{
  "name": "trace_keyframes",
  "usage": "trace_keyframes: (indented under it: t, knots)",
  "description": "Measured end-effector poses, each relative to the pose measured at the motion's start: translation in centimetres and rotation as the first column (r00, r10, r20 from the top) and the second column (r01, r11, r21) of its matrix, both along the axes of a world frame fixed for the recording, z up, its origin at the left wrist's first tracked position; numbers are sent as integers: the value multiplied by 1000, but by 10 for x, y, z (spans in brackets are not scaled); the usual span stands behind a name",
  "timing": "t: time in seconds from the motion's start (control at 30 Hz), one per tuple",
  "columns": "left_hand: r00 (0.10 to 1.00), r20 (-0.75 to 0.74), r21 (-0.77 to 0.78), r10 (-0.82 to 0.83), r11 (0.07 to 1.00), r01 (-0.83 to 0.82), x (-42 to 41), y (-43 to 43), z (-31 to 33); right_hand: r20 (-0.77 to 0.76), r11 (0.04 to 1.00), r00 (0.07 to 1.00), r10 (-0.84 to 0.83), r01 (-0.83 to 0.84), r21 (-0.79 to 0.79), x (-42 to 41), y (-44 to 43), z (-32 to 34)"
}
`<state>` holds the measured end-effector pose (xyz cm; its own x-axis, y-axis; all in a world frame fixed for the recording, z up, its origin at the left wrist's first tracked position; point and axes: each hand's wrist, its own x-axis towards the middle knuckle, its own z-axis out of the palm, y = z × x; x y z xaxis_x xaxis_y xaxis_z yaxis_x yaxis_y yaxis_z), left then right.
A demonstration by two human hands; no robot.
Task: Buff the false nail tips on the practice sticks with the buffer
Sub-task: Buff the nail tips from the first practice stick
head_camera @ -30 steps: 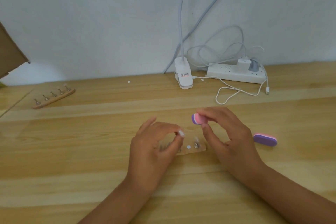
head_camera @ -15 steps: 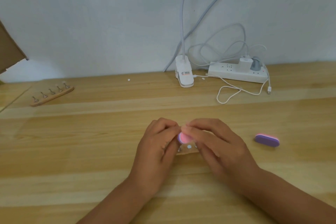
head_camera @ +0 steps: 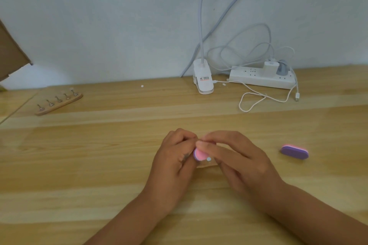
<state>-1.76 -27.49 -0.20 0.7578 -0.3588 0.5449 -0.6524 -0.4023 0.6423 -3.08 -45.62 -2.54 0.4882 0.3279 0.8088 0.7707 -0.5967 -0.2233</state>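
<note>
My right hand (head_camera: 239,163) grips a small pink and purple buffer (head_camera: 199,154), its end pressed against the fingertips of my left hand (head_camera: 173,163). My left hand pinches a practice stick with a nail tip; the stick and tip are almost fully hidden by my fingers. Under both hands lies a wooden stick holder (head_camera: 209,165), mostly covered, with one small white nail tip (head_camera: 208,159) showing on it.
A second purple and pink buffer (head_camera: 295,151) lies on the wooden table (head_camera: 99,165) to the right. Another wooden holder (head_camera: 59,103) with several metal sticks sits far left. A white clip lamp (head_camera: 203,81), power strip (head_camera: 260,78) and cables stand along the wall.
My right hand brought the buffer down and left from above the holder until it met my left fingertips. My left hand closed more tightly. Between the last two frames, little has shifted.
</note>
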Motion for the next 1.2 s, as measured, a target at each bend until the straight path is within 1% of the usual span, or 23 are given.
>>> trace_keyframes:
  t: [0.1,0.23,0.37,0.47,0.6,0.73,0.83,0.87,0.97,1.1,1.2]
  knots:
    - [999,-32,7,18,1000,-18,0,0,-1,-39,997,997,-60,61,46,3,-4,2]
    - [1000,0,19,4,1000,-4,0,-1,-2,-9,1000,1000,-1,1,2,0,-1,-1]
    - [996,-88,-41,23,999,-27,-1,-2,1,-53,996,996,-70,73,52,3,-5,0]
    - [991,-131,-77,-13,997,2,-1,-2,2,-2,1000,1000,-1,1,1,-1,-2,-1]
    - [987,-161,-81,22,996,-35,-1,-2,1,-61,993,993,-99,102,50,3,-5,3]
    - [990,-136,-84,-29,996,17,-2,-2,2,-13,1000,1000,-6,6,-26,-4,-3,1]
    - [987,-161,-76,4,997,-16,-2,-1,2,-69,994,994,-88,93,62,1,-6,2]
    - [987,-162,-79,1,997,-14,-2,-1,2,-66,993,994,-92,96,66,1,-5,1]
    - [987,-155,-103,-34,994,18,-2,-1,3,-17,1000,1000,-25,25,-5,-3,-1,0]
    - [978,-206,-136,-18,991,-10,-2,-2,2,-63,989,989,-131,135,57,0,-3,3]
    - [977,-203,-166,-61,986,27,-3,-2,3,8,996,996,-84,84,18,-6,2,3]
